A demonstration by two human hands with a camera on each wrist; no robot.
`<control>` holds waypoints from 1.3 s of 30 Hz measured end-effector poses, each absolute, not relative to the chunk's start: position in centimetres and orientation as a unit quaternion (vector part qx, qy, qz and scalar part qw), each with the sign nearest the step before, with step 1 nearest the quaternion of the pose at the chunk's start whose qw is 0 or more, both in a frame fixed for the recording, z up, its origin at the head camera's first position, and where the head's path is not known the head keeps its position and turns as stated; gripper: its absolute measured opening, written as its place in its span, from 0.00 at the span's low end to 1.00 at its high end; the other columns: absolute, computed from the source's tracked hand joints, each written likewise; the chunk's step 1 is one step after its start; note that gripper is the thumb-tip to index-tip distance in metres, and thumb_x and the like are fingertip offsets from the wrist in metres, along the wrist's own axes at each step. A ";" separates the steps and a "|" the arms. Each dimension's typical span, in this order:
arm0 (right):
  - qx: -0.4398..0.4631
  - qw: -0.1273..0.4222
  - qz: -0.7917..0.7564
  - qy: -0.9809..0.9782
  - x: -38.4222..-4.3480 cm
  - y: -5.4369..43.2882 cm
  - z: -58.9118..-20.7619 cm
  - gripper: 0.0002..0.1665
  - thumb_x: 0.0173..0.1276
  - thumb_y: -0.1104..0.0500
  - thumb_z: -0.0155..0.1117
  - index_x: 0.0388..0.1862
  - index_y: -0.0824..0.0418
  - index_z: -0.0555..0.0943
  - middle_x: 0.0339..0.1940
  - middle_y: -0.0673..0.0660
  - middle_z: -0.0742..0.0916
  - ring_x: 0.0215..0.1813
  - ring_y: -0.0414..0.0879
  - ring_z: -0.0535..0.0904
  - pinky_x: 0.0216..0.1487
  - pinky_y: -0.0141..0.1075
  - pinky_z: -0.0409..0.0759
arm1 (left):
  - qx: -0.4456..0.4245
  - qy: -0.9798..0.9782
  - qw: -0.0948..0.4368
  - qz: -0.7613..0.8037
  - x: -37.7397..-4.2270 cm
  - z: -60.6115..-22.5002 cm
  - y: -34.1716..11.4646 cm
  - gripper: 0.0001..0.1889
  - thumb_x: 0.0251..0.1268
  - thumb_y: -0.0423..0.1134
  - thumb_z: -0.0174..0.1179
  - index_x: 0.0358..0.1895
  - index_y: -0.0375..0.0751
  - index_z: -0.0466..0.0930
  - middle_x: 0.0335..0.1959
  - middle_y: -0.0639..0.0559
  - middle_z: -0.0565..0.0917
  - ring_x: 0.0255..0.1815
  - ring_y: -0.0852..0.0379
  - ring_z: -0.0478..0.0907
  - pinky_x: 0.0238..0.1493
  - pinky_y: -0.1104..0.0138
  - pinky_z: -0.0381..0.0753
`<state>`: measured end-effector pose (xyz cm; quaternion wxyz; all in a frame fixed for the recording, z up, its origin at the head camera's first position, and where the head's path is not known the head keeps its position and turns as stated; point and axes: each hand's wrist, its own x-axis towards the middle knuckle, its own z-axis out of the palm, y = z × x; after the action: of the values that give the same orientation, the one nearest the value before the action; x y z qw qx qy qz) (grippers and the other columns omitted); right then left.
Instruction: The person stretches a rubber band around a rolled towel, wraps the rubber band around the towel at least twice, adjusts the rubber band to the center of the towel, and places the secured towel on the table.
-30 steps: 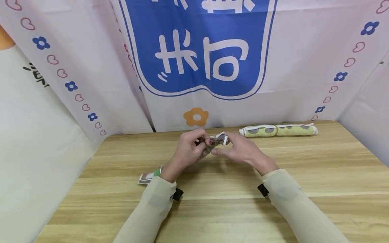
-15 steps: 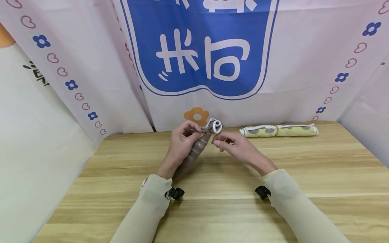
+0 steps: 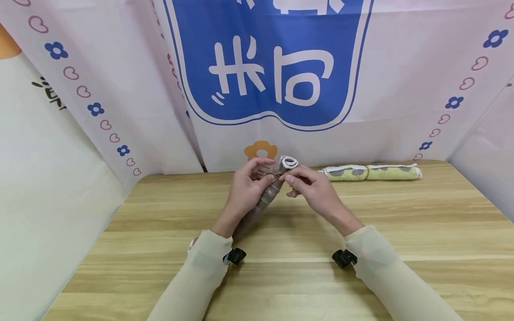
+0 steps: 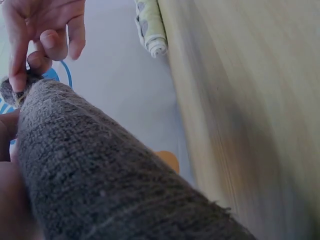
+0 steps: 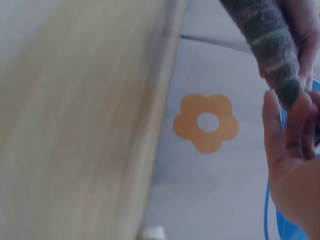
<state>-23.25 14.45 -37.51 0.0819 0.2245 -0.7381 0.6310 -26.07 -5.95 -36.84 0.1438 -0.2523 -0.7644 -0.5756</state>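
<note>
A grey-brown rolled towel (image 3: pixel 263 203) slants up from beneath the left forearm, its white-edged spiral end (image 3: pixel 290 162) at the top. My left hand (image 3: pixel 246 191) grips the roll just below that end. With thumb and forefinger, my right hand (image 3: pixel 315 187) pinches a thin brownish band around the roll's narrowed neck. Up close in the left wrist view, the terry towel (image 4: pixel 95 160) fills the foreground. In the right wrist view the roll (image 5: pixel 272 42) tapers toward the right hand's (image 5: pixel 295 160) fingers; the pinched spot is mostly hidden there.
A yellow-green rolled towel (image 3: pixel 385 173) with grey spots, banded around its middle, lies along the wooden table's (image 3: pixel 297 285) back edge. Behind it hangs a white printed cloth (image 3: pixel 225 154) with a blue panel and an orange flower (image 3: pixel 253 151).
The roll has swung up, showing its white spiral end. My right hand drew back from the end, then came in to pinch the band at the neck. The left hand keeps its hold.
</note>
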 end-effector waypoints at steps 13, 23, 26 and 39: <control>0.145 0.128 0.642 -0.742 -22.9 13.9 -37.2 0.11 0.80 0.60 0.67 0.50 0.67 0.89 0.33 0.67 0.82 0.28 0.46 0.81 0.41 0.42 0.89 | -0.246 -0.787 0.150 -0.545 -25.6 -36.5 -5.5 0.15 0.69 0.27 0.70 0.56 0.37 0.86 0.40 0.46 0.89 0.37 0.54 0.85 0.42 0.59 0.86; 0.126 0.059 0.632 -0.762 -23.0 14.6 -36.7 0.13 0.82 0.59 0.64 0.51 0.68 0.87 0.33 0.65 0.84 0.25 0.48 0.83 0.37 0.41 0.88 | -0.272 -0.813 0.132 -0.498 -25.4 -36.6 -5.5 0.18 0.71 0.26 0.67 0.62 0.38 0.84 0.42 0.46 0.88 0.40 0.53 0.86 0.44 0.60 0.86; 0.146 0.039 0.619 -0.771 -23.2 14.6 -36.7 0.13 0.82 0.59 0.63 0.46 0.70 0.86 0.31 0.62 0.85 0.25 0.50 0.83 0.34 0.40 0.87 | -0.269 -0.811 0.139 -0.501 -25.4 -36.6 -5.5 0.19 0.70 0.24 0.67 0.62 0.37 0.83 0.42 0.46 0.88 0.41 0.52 0.86 0.46 0.58 0.87; 0.190 0.040 0.533 -0.824 -23.2 14.7 -37.2 0.11 0.73 0.61 0.74 0.41 0.63 0.78 0.34 0.57 0.83 0.25 0.49 0.79 0.25 0.36 0.80 | -0.276 -0.811 0.158 -0.492 -25.3 -36.9 -5.1 0.14 0.67 0.23 0.68 0.54 0.36 0.86 0.41 0.47 0.89 0.40 0.54 0.87 0.45 0.59 0.87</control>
<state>-23.18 14.66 -37.19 0.0399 0.1899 -0.8239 0.5325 -25.29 -5.13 -36.94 0.1577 -0.2758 -0.8106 -0.4920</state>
